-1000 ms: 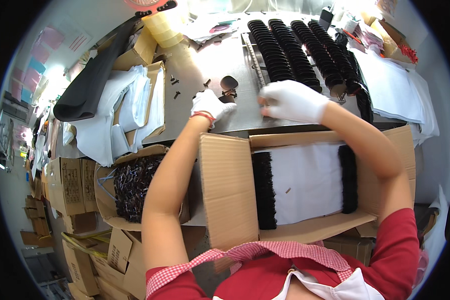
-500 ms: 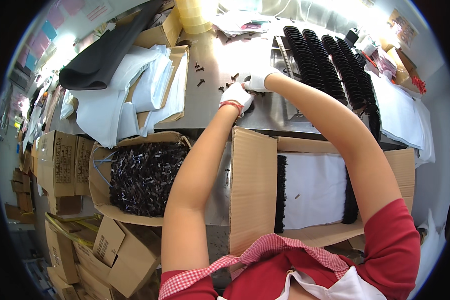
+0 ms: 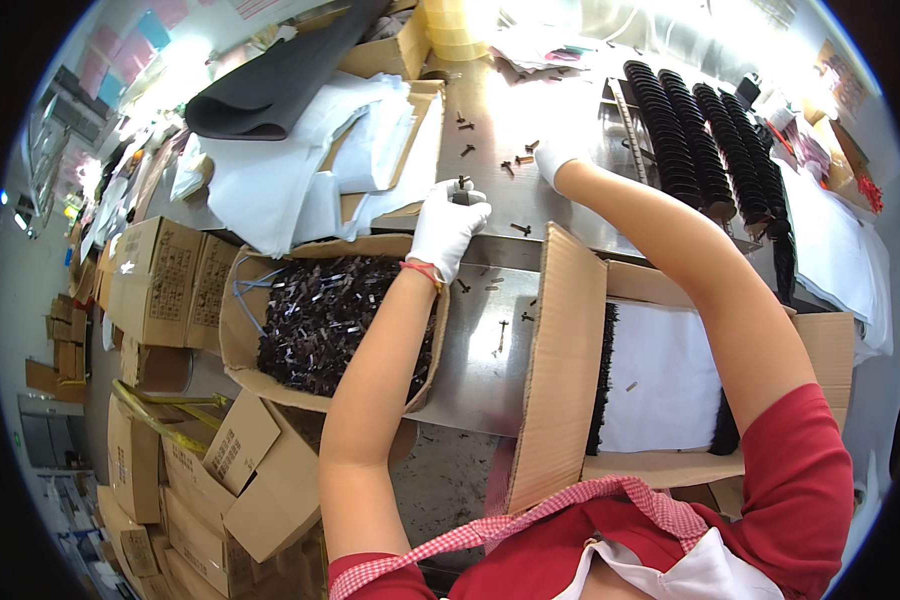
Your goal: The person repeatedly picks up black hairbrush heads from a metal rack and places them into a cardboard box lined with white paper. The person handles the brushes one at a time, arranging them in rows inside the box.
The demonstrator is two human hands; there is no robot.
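My left hand [image 3: 446, 228], in a white glove, is above the table edge beside a carton of dark pieces. Its fingers are closed on a small dark piece [image 3: 460, 198]. My right hand [image 3: 556, 162], also gloved, is farther right over the metal table [image 3: 570, 215]. Near its fingertips lie several small dark clip-like parts [image 3: 507, 167]; glare and the angle hide how its fingers are set. The open carton [image 3: 232, 345] to the left of my left forearm is heaped with glossy dark small pieces [image 3: 320, 315].
Rows of black ring-like discs [image 3: 662, 130] stand at the right rear. An open carton [image 3: 575, 370] with a white sheet and black fringed edges sits in front of me. White sheets [image 3: 260, 190] and a folded black sheet [image 3: 260, 100] lie at left; stacked cartons [image 3: 155, 280] stand beyond.
My hands were together over the table; now they are apart. The left has come back toward the carton of dark pieces with a small dark piece in its fingers. The view has shifted too.
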